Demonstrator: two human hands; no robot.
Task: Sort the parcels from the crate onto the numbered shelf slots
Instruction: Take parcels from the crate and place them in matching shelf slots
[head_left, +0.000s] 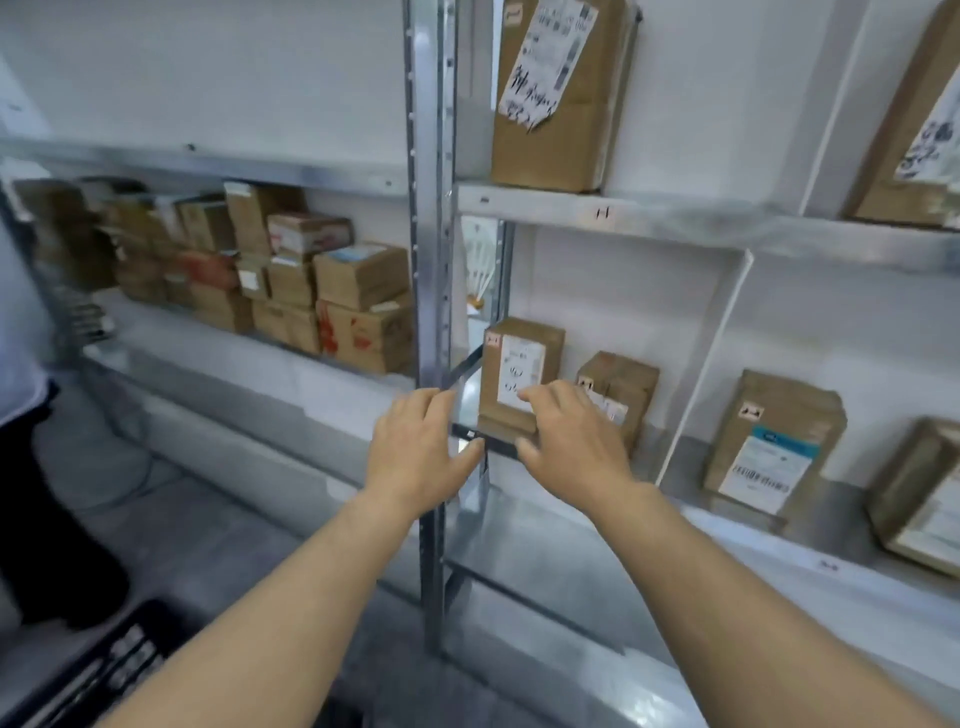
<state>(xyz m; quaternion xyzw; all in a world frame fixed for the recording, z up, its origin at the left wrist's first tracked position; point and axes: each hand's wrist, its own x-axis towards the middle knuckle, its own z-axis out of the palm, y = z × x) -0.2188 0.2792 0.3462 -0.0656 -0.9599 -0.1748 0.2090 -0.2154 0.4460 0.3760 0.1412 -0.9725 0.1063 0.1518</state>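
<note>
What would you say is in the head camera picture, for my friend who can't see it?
Two bare hands reach to a small cardboard parcel standing at the left end of a metal shelf; the right hand touches its front, the left hand is open beside it. Other parcels stand farther right.

Head view — forward, downward, close to shelving (597, 213).

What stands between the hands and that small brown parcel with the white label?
Nothing visible for the right hand: its fingers touch the front of the small brown cardboard parcel. The grey metal shelf upright stands beside the left hand, left of the parcel.
</note>
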